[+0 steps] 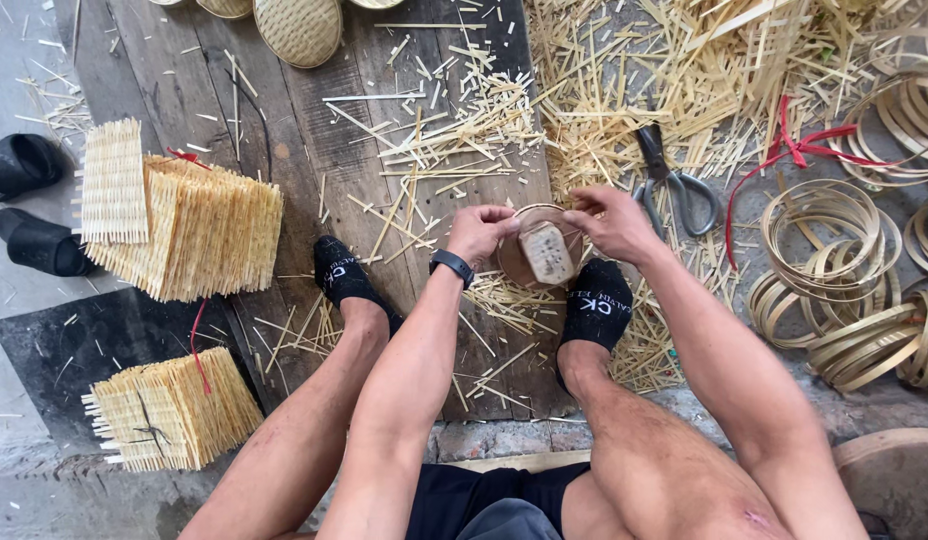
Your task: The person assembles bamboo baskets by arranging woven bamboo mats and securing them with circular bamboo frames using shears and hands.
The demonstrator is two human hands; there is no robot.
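One cam only, sitting on the person's head and looking almost straight down past knees and forearms. It's facing the wooden board (314, 150) & floor ahead of the feet, taking in both hands at mid-frame, close range, w/ clutter spreading to every edge. No 2nd view, so nothing's being shared.

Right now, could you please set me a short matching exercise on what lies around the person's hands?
Things:
1. scissors
2. red ribbon
3. stacks of woven mats
4. bamboo hoops

Places:
A. far left, on the wooden boards
B. beside the right hand, on the straw
C. coiled at the right edge
D. draped over strips, upper right

Pairs: 1-B, 2-D, 3-A, 4-C
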